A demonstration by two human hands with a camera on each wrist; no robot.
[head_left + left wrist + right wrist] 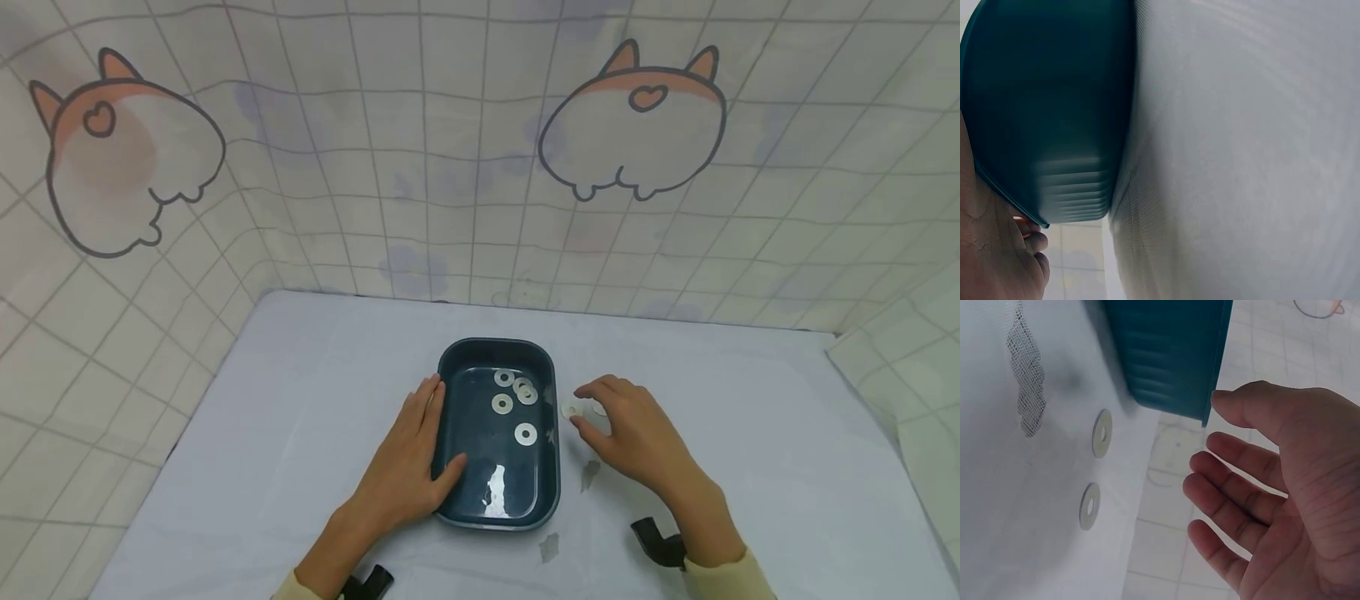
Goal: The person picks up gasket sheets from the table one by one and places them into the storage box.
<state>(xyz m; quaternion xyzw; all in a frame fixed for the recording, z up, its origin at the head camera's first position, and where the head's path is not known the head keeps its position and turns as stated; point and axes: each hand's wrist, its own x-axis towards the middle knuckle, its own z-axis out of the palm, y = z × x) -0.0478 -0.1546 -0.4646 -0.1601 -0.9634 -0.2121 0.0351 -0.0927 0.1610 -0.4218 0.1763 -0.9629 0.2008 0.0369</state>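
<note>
A dark blue-green rectangular tray [491, 492] stands on the white cloth, with several flat metal washers [526, 434] lying inside it. Against the tray's left rim rests my left hand [408, 454], fingers stretched along the side and thumb over the edge. To the right of the tray, my right hand [637, 433] hovers with thumb and fingers apart and nothing between them. Under its fingers two more washers lie on the cloth, a nearer washer [1102, 434] and another washer [1089, 506], both in the right wrist view.
Grey mesh patches [550, 547] show on the white tablecloth [300, 400] near the tray. Behind the table hangs a white grid-patterned curtain [450, 167] with cartoon drawings. Black wrist-camera mounts [660, 543] sit below the wrists.
</note>
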